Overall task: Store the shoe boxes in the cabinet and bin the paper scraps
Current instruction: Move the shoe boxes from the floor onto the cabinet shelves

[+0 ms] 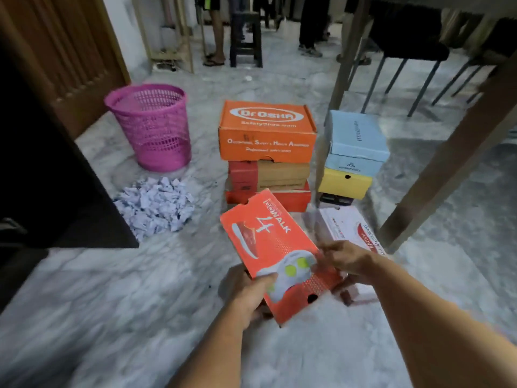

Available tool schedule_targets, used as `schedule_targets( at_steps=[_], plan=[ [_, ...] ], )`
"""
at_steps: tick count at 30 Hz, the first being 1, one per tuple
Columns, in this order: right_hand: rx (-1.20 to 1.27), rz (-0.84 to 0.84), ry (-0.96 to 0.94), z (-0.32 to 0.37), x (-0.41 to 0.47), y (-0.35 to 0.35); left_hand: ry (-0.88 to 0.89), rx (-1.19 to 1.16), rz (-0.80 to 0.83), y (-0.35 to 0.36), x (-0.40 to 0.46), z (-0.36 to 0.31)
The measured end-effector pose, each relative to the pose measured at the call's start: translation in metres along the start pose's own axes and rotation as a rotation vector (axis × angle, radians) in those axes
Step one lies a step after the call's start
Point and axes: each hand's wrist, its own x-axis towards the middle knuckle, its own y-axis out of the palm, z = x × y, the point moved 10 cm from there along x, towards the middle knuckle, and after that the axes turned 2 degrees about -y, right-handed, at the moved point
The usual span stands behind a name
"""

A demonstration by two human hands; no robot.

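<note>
The head camera, the only view, is smeared by motion blur, so fine print and finger outlines are soft. At the left edge a dark cabinet (56, 175) is cut off by the frame; only a black side and corner show, and its inside cannot be seen. Behind it stands a brown wooden door (64, 51). At the top, people appear only as legs, beside a dark stool (246, 37). A wooden table leg (447, 163) slants across the right side and covers part of a white shoe box (344, 225) lying on the grey marbled floor (112, 303).

The orange-red cardboard shoe box printed "WALK 4" (277, 253), with a shoe picture on its lid, is tilted and held above the floor in front of the stacks. The left hand (249, 295) grips its near left corner, fingers curled under the box and mostly hidden. The right hand (347, 261) holds the right edge, fingers bent onto the lid; blur hides just how they lie.

Behind it, an orange "Dr.OSHA" box (265, 130) tops a stack of a brown-and-red box (268, 175) and a red box (279, 198), whose base the held box hides. To the right, a pale blue box (355, 135) sits on a yellow box (344, 182) with something dark beneath, hard to make out.

A pile of crumpled white paper scraps (156, 205) lies on the floor near the cabinet corner, just in front of an upright pink plastic mesh bin (154, 127).
</note>
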Motion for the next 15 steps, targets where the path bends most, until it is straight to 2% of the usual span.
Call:
schedule_targets(
  at_steps=[6, 12, 15],
  plan=[
    [-0.16, 0.252, 0.013, 0.077, 0.029, 0.136, -0.133, -0.182, -0.002, -0.124, -0.043, 0.038],
    [-0.266, 0.413, -0.048, 0.158, 0.013, 0.276, -0.117, -0.392, -0.216, -0.271, -0.095, 0.055],
    [-0.253, 0.447, -0.117, 0.21, -0.013, 0.336, -0.032, -0.444, -0.35, -0.341, -0.128, 0.047]
  ],
)
